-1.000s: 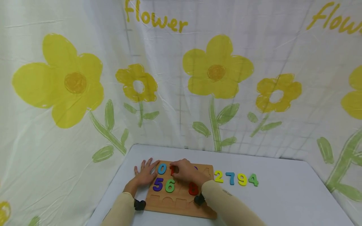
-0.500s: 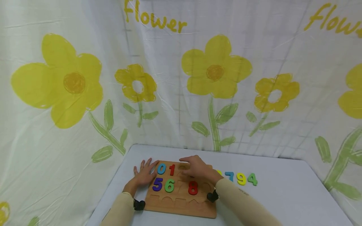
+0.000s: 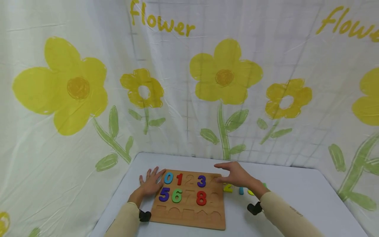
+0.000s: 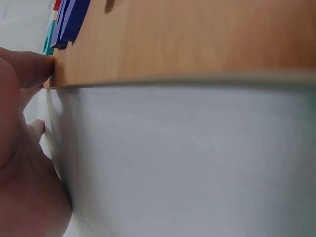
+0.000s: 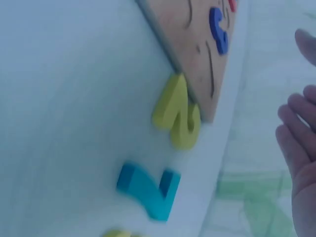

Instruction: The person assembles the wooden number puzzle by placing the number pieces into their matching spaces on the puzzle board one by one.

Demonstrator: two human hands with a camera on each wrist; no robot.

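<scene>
A wooden number puzzle board [image 3: 174,217] lies on the table, with a blue 0 [image 3: 168,178], red 1 [image 3: 179,179], purple 3 [image 3: 201,181], purple 5 [image 3: 164,194], green 6 [image 3: 176,195] and red 8 [image 3: 201,198] in its slots. My left hand [image 3: 151,183] rests at the board's upper left edge, fingers spread, thumb on the wood. My right hand [image 3: 237,175] is over the board's right edge, thumb and fingers apart, holding nothing. Beneath it a yellow 2 [image 5: 177,113] and a blue 7 [image 5: 150,190] lie beside the board.
Further right, a yellow number [image 3: 250,192] and a green number [image 3: 264,185] are partly hidden by the right wrist. The white table [image 3: 299,197] extends to the right. A curtain with painted yellow flowers [image 3: 226,77] hangs behind the table's far edge.
My right hand has let go of the red 1, which sits in its slot, and has moved right across the board to the loose numbers. The left hand has stayed put.
</scene>
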